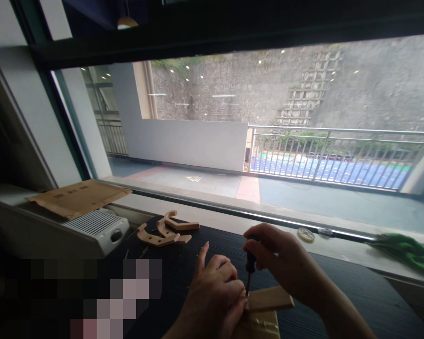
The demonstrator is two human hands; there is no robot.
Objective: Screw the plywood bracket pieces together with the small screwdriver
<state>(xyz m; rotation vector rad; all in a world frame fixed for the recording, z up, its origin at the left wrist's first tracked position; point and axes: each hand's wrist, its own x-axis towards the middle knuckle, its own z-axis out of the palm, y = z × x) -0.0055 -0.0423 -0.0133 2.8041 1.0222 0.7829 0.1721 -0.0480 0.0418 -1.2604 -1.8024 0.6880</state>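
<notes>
My right hand (268, 247) is closed around the dark handle of a screwdriver (249, 263), held upright with its thin shaft pointing down. The shaft's tip meets the left end of a flat, light wooden piece (270, 299). My left hand (217, 292) is curled against that same end, its thumb and fingers pressed on the wood close to the tip, with one finger raised. Whether a screw sits under the tip is hidden by the fingers. Below the piece lies a yellowish wooden block (259, 326), partly covered by my left hand.
Several curved wooden parts with holes (162, 238) lie on the dark table (325, 282). A tape roll (305, 235) and a green cloth (406, 252) rest along the window sill. At left, a brown envelope (79, 197) lies on a white vented unit (99, 226). The lower left is pixelated.
</notes>
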